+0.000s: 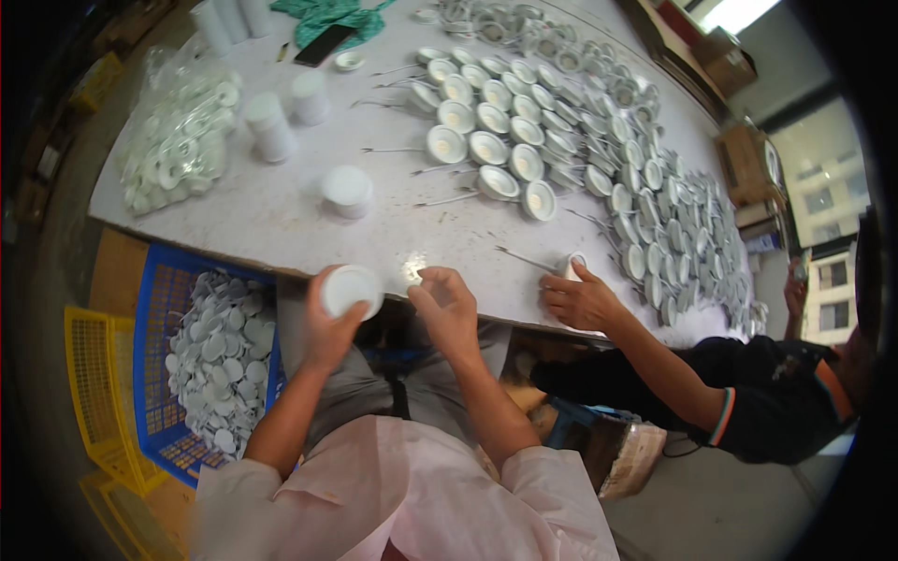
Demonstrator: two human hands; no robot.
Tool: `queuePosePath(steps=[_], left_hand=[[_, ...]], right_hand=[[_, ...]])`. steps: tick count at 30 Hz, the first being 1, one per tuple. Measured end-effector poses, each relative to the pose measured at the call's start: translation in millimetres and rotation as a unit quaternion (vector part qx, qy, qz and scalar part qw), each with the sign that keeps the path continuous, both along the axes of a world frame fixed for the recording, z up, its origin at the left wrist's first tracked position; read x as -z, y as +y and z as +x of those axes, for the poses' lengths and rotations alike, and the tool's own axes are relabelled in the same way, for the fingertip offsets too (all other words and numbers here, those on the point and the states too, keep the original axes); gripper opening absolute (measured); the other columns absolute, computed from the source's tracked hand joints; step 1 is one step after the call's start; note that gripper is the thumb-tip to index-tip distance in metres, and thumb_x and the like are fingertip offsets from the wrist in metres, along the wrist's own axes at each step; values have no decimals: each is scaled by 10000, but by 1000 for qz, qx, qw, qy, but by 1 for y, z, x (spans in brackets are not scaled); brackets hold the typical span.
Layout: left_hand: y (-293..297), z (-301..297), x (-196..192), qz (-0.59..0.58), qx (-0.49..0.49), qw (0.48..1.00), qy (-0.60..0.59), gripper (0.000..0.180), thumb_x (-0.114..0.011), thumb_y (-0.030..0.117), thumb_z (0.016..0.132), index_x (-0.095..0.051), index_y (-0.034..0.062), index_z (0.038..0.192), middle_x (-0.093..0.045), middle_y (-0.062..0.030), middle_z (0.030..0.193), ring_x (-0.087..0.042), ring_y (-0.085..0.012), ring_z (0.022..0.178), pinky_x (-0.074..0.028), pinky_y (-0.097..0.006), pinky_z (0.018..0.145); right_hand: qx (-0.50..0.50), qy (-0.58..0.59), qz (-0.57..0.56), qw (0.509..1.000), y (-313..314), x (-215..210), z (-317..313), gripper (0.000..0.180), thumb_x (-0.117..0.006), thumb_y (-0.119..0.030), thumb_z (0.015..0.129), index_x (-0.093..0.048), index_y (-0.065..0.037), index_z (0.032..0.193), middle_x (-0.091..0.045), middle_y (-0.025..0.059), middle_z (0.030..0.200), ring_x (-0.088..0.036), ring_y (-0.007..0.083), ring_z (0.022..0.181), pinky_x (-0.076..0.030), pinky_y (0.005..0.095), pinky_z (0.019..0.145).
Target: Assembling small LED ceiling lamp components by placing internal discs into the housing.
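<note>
— Where's the white round lamp housing (351,288)?
— Gripped in the left hand (329,329), face up, just over the table edge (281,262).
— And the right hand (447,309)?
— Just beside it, fingers pinched on something too small to tell.
— Room?
— Bare tabletop ahead; a co-worker's hand (582,299) right, blue crate (154,309) of discs below left.
</note>
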State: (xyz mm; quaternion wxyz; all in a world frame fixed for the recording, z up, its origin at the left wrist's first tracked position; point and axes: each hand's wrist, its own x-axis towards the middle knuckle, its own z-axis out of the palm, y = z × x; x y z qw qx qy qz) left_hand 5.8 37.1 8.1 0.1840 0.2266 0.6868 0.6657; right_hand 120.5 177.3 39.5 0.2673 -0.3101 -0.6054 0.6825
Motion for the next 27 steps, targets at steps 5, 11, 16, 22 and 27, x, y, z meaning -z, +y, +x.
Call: queuePosePath(steps=[5, 11, 16, 22, 27], left_hand=[[-76, -44, 30, 39, -142, 980, -131, 485, -634, 33, 824, -450, 21, 1273, -541, -108, 1173, -574, -193, 1013, -560, -345, 753], [-197, -116, 118, -40, -275, 933, -228, 404, -537, 303, 929, -482, 76, 1258, -590, -93, 1086, -611, -236, 919, -538, -343, 579], [-254, -137, 201, -97, -323, 891, -304, 347, -517, 289, 929, -508, 97, 1218, -603, -87, 1059, -612, -220, 853, -484, -328, 559], [-386, -169, 301, -170, -366, 867, -292, 599, -594, 187, 787, -385, 181, 1348, -508, -95, 1193, -503, -294, 1024, -444, -505, 814], [-409, -190, 324, -350, -95, 931, 39, 432, -603, 203, 845, -472, 43, 1224, -508, -95, 1217, -464, -240, 1177, -427, -474, 939]], right_hand=[[101, -13, 154, 983, 21, 1, 62, 160, -683, -12, 814, -615, -17, 958, -558, 12, 789, -514, 51, 669, -425, 197, 600], [227, -103, 354, 902, 50, 16, 101, 162, -663, 34, 784, -612, -2, 934, -582, 58, 840, -552, 126, 718, -449, 242, 620], [265, -102, 328, 901, 67, 30, 116, 166, -654, 32, 789, -614, -6, 946, -591, 66, 881, -565, 137, 752, -467, 248, 658], [307, -171, 324, 878, 80, 16, 123, 228, -665, 3, 785, -614, -21, 1006, -602, 84, 935, -579, 159, 776, -485, 274, 689], [305, -266, 490, 772, 125, 42, 135, 616, -764, -142, 727, -488, 0, 1258, -540, 181, 1221, -516, 339, 1094, -441, 409, 927]])
